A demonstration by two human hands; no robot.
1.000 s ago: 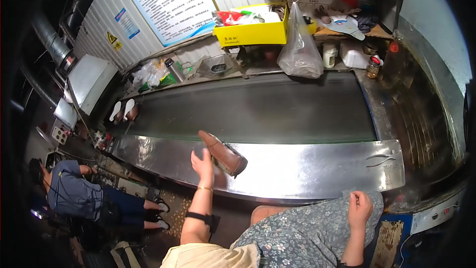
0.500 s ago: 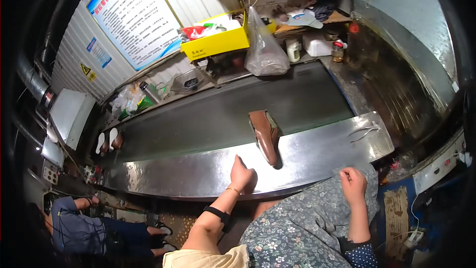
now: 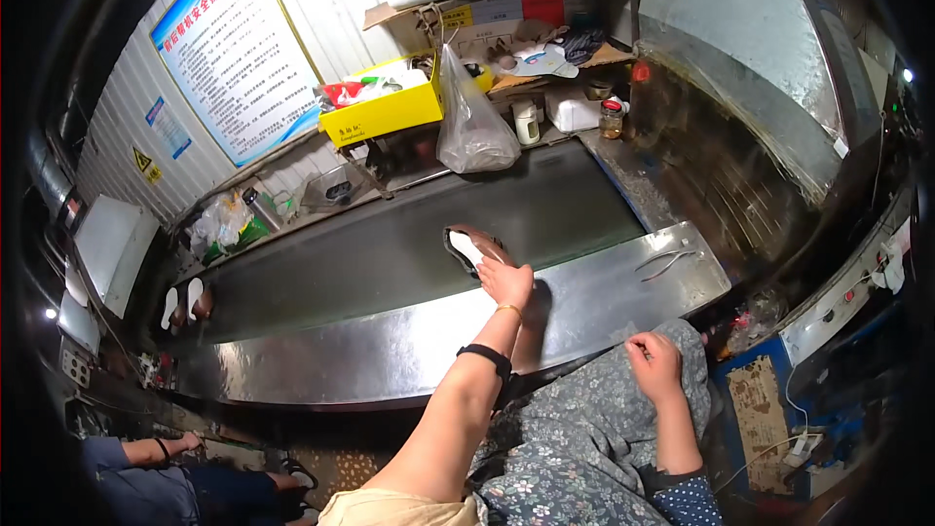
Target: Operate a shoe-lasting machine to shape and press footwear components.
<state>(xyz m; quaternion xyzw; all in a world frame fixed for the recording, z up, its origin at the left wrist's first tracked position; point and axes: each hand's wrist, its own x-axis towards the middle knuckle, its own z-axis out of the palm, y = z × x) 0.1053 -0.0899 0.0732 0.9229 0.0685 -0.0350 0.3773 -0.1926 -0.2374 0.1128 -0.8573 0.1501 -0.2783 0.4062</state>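
A brown leather shoe (image 3: 486, 240), with a long white sole-shaped surface facing up, lies at the near edge of the dark belt (image 3: 370, 244). My left hand (image 3: 506, 282) is closed on its near end, fingers along the white surface and thumb at the right side; some fingertips are hard to make out. My right hand (image 3: 654, 367) lies on the floral apron (image 3: 584, 438) over my lap, its fingers curled with nothing visible in them.
A shiny metal ledge (image 3: 370, 360) runs along the belt's near side, with a metal hand tool (image 3: 666, 260) at its right. Two brown-and-white shoes (image 3: 198, 298) stand far left. Behind the belt are a yellow box (image 3: 385, 115) and hanging plastic bag (image 3: 475, 127). Another person's arm (image 3: 161, 448) shows lower left.
My left hand has reached forward and right and taken hold of the shoe. The shoe has turned and moved off the ledge onto the belt. My view has shifted slightly.
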